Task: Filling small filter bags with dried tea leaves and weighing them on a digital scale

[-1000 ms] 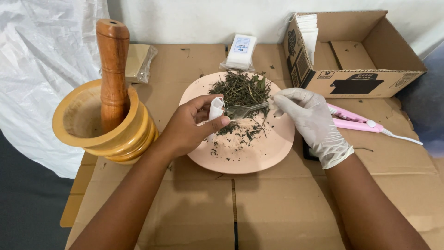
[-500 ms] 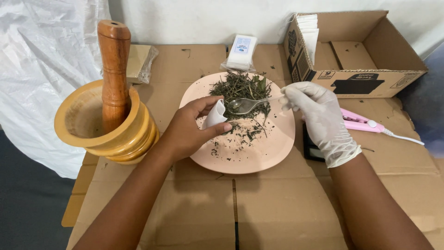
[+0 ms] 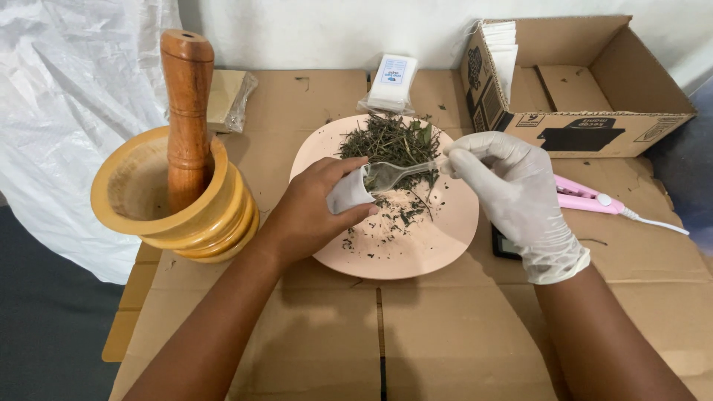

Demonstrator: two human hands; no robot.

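Since the earlier frames the clear plastic spoon (image 3: pixel 397 174) has swung off the herb heap and now lies level with its bowl at the mouth of the small white sachet (image 3: pixel 349 191); both hands have otherwise kept their places over the plate.

That sachet is a little pale paper pouch, held tilted with its open end toward the spoon. The bare left hand (image 3: pixel 308 212) is curled around it, thumb below and fingers above, so much of the pouch is covered and only its mouth and one side show. Whether anything sits inside it cannot be made out.

Gloved in white, the right hand (image 3: pixel 509 189) pinches the spoon's handle between thumb and forefinger. A few dark flecks seem to lie in the bowl, though its clear plastic makes this hard to judge.

Beneath them the round pink plate (image 3: pixel 423 256) carries a heap of dried green herbs (image 3: pixel 390 141) at its far side and loose crumbs near the middle. To the left stands a wooden mortar (image 3: pixel 148 215) with its pestle (image 3: pixel 187 111) upright. A pink tool (image 3: pixel 587 199) is partly behind the gloved wrist, and the cardboard box (image 3: pixel 594 82) is at far right.
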